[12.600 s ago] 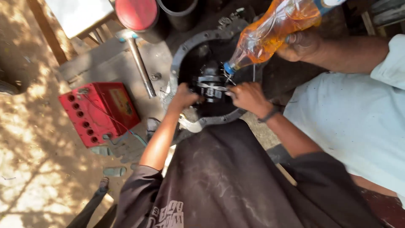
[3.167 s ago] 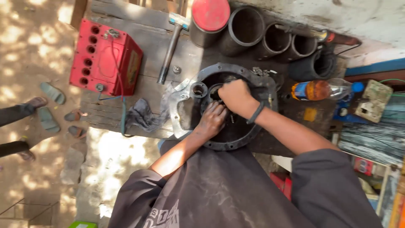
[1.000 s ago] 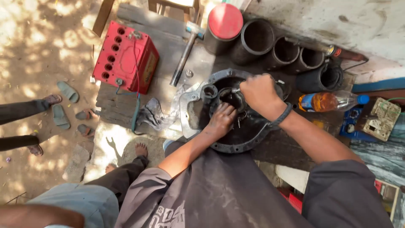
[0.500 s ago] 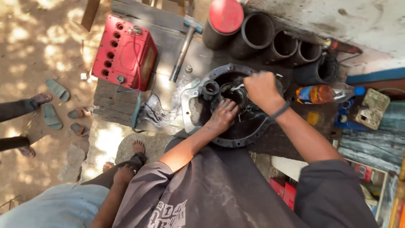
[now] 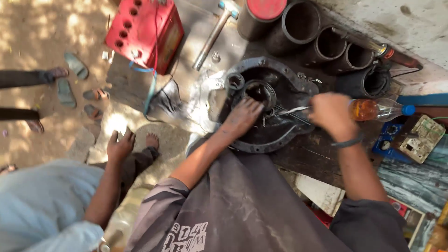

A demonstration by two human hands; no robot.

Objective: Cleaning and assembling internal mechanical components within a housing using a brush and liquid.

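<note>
A round black metal housing (image 5: 284,135) with a bolt-hole rim lies on the dark workbench in the head view. A ring-shaped part (image 5: 259,91) sits inside it. My left hand (image 5: 242,116) rests flat on the housing's inner parts, just below that ring, fingers stretched out. My right hand (image 5: 331,114) is over the housing's right rim, closed on a thin metal tool (image 5: 291,111) whose tip points left into the housing. A plastic bottle of orange liquid (image 5: 380,109) lies just behind my right hand.
A red battery (image 5: 144,32), a hammer (image 5: 212,35), a red-lidded can (image 5: 261,11) and several black cylinders (image 5: 333,46) stand at the back. An electrical switch box (image 5: 420,137) lies at the right. Another person in light blue crouches lower left, hand (image 5: 120,147) out.
My right hand has drawn back to the right, out of the housing, and now holds the thin tool. My left hand stays inside. The person in light blue has come further in.
</note>
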